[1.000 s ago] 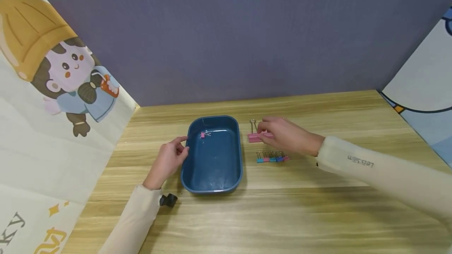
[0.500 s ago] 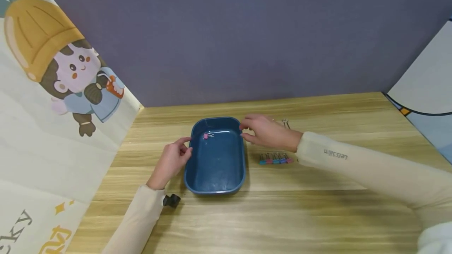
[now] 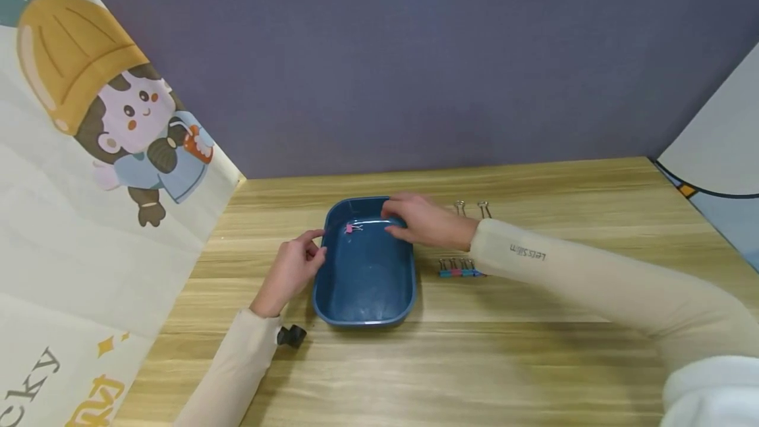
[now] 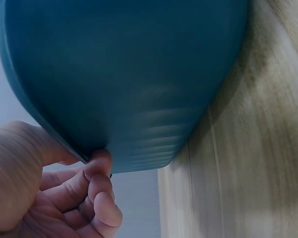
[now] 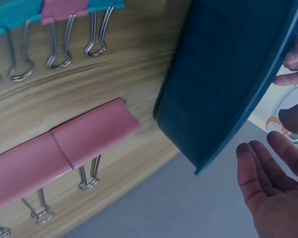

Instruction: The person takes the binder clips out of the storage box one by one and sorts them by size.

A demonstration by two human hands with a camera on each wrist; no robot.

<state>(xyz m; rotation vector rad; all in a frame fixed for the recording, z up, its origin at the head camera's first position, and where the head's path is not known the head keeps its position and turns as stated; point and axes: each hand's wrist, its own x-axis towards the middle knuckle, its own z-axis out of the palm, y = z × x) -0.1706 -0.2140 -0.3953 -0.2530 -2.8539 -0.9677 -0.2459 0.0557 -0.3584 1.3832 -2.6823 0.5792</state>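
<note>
A blue tray (image 3: pixel 364 282) (image 4: pixel 119 74) (image 5: pixel 223 74) sits on the wooden table (image 3: pixel 474 348). My left hand (image 3: pixel 293 265) (image 4: pixel 64 188) grips its left rim, thumb on top and fingers curled under the edge. One small pink binder clip (image 3: pixel 352 228) lies at the tray's far end. My right hand (image 3: pixel 415 219) (image 5: pixel 273 188) hovers over the tray's far right corner with fingers loosely bent; nothing shows in it. Two large pink clips (image 5: pixel 64 148) lie on the table just right of the tray, with their wire handles (image 3: pixel 459 206) showing past my forearm.
A row of several small blue and pink clips (image 3: pixel 459 270) (image 5: pixel 54 10) lies right of the tray. A small black object (image 3: pixel 290 336) sits by my left sleeve. A cartoon panel (image 3: pixel 89 150) stands on the left and a purple wall (image 3: pixel 415 51) behind.
My right hand has moved left, from the large pink clips to above the tray's far right corner. The left hand has stayed on the tray's rim.
</note>
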